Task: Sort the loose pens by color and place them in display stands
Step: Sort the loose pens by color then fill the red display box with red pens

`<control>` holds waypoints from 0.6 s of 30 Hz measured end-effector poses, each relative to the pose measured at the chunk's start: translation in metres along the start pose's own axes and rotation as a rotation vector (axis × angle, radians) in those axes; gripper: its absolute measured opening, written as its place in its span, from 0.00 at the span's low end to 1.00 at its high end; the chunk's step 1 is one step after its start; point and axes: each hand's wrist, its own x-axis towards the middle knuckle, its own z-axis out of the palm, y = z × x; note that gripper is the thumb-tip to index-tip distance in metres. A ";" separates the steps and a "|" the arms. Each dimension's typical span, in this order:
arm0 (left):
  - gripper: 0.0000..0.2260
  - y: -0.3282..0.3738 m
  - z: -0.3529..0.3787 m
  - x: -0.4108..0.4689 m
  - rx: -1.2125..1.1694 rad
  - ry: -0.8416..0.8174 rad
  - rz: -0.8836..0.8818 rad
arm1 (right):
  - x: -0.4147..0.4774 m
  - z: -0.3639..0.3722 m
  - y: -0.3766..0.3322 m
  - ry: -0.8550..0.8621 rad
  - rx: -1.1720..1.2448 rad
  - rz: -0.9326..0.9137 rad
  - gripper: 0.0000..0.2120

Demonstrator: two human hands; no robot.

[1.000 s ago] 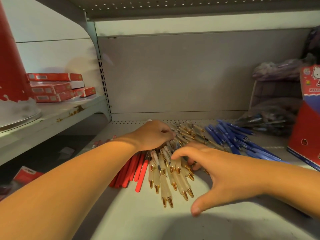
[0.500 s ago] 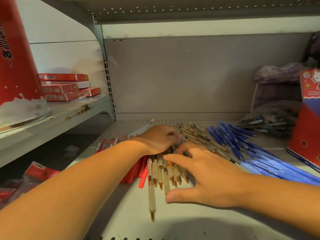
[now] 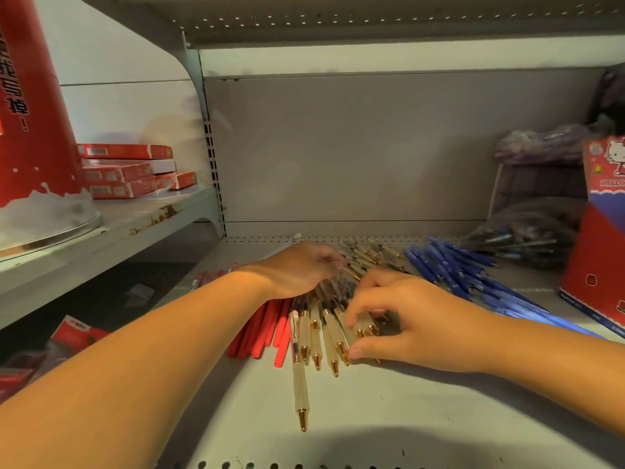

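Lying flat on the shelf (image 3: 389, 418) in three colour groups: red pens (image 3: 260, 333) left, side by side; clear pens (image 3: 316, 336), gold tips toward the camera, middle, one (image 3: 299, 384) jutting nearer; blue pens (image 3: 449, 265) right, fanned. Red stand (image 3: 595, 265) upright, far right.

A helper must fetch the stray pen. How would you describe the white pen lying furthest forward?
On the grey shelf, find the red pens at left. Beside them one white pen juts far ahead of its white neighbours, gold tip pointing forward.
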 end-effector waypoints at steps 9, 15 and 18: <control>0.14 0.002 -0.006 -0.007 -0.001 -0.085 0.003 | -0.003 -0.003 -0.022 0.034 -0.204 -0.135 0.30; 0.16 -0.003 -0.008 -0.011 -0.051 -0.108 -0.001 | 0.011 0.020 -0.058 -0.067 -0.166 -0.312 0.27; 0.17 -0.003 -0.009 -0.009 -0.063 -0.103 0.009 | 0.016 0.022 -0.060 -0.085 -0.200 -0.323 0.23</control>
